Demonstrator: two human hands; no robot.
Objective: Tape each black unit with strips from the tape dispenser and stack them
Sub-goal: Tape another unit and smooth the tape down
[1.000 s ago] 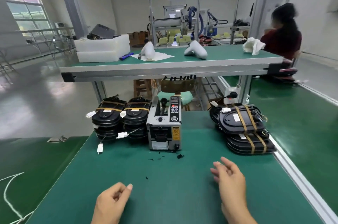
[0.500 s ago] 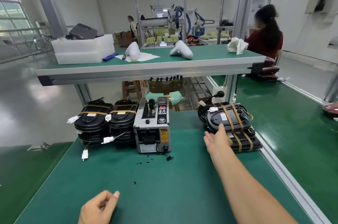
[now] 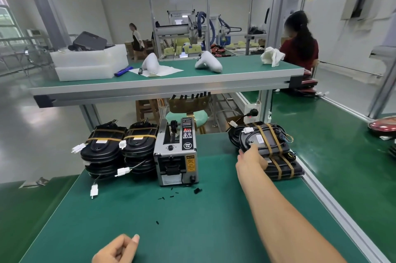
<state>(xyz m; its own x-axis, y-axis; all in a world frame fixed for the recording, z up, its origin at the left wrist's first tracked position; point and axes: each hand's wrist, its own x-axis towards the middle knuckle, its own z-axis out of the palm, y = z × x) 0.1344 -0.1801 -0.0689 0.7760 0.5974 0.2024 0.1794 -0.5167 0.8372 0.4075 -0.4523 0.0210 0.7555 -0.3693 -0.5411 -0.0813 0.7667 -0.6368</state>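
Already the right hand (image 3: 250,158) gripped the top black unit (image 3: 262,140), left hand (image 3: 115,250) loosely curled, empty; a careless pull could topple the stack.

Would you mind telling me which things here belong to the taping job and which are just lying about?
Belong to the job:
tape dispenser
right-hand stack of black units, which the right hand touches
two left-hand stacks of taped units

Just lying about:
white housings on the far bench
crumpled cloth
white trays
black scraps
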